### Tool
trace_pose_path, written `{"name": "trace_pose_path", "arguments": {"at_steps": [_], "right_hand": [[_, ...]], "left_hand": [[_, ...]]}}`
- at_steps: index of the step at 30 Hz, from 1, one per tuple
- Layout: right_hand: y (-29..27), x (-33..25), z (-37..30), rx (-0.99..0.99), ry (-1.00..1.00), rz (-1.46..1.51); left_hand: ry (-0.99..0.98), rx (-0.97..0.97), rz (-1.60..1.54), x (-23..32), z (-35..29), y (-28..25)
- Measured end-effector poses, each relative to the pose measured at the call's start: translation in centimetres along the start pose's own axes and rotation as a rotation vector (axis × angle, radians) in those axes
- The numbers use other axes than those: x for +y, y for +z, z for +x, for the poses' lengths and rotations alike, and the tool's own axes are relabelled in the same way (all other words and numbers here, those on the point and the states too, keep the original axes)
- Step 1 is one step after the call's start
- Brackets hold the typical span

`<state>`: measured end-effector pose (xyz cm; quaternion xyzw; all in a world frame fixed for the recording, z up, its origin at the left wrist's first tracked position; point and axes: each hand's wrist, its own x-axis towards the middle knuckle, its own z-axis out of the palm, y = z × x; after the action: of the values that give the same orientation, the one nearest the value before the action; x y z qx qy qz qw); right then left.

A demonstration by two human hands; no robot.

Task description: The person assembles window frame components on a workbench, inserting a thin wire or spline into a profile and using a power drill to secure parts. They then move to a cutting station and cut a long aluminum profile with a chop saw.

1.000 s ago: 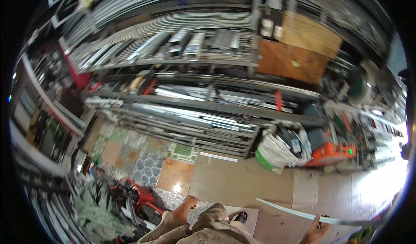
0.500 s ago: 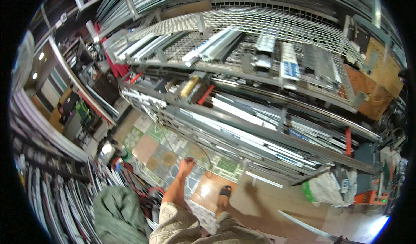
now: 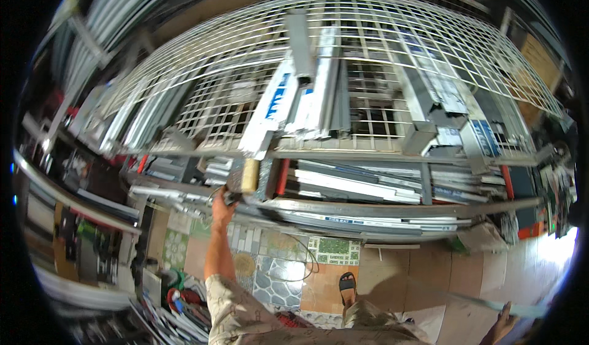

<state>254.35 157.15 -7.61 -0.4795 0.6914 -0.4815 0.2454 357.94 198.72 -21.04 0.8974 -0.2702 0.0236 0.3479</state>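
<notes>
My left hand (image 3: pixel 223 207) reaches up to the front rail of the rack. Its fingers are closed around a small dark piece (image 3: pixel 232 198), too blurred to name. Just beyond it is a beige cylindrical block (image 3: pixel 250 176) set between dark uprights. Low at the right, my right hand (image 3: pixel 504 322) is closed on a long pale strip (image 3: pixel 478 301), which extends to both sides of the hand and is smeared by motion.
A wire-mesh shelf (image 3: pixel 374 103) holds several metal profiles (image 3: pixel 316 99). Beneath it, long bars (image 3: pixel 350 185) lie in a rack. A thin cable (image 3: pixel 316 262) loops over the patterned floor tiles (image 3: pixel 279 283). Bundled rods (image 3: pixel 159 320) stand at lower left.
My left hand has risen from beside my leg to the rack's front rail. The view has turned and come closer to the mesh shelf. My right hand now shows clearly with the strip.
</notes>
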Motion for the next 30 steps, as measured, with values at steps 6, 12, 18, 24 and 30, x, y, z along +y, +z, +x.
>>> {"name": "trace_pose_path", "arguments": {"at_steps": [6,12,18,24,30], "right_hand": [[3.1,-6.9,-5.7,0.08,-0.096,0.036],[5.5,-10.6,-5.8,0.191,-0.178,-0.215],[5.5,-11.0,-4.1,0.218,-0.104,-0.214],[2.7,-7.8,0.0,0.222,-0.18,-0.061],[-4.2,-3.3,7.3,0.324,-0.169,-0.054]], "left_hand": [[-0.268,-0.116,-0.405,-1.9,2.2,-0.3],[0.025,-0.192,0.03,-2.7,3.9,-0.7],[0.248,-0.12,-0.057,3.2,1.4,4.8],[0.052,-0.206,-0.09,19.5,-4.9,13.7],[0.333,-0.055,0.109,38.8,-10.3,27.0]]}}
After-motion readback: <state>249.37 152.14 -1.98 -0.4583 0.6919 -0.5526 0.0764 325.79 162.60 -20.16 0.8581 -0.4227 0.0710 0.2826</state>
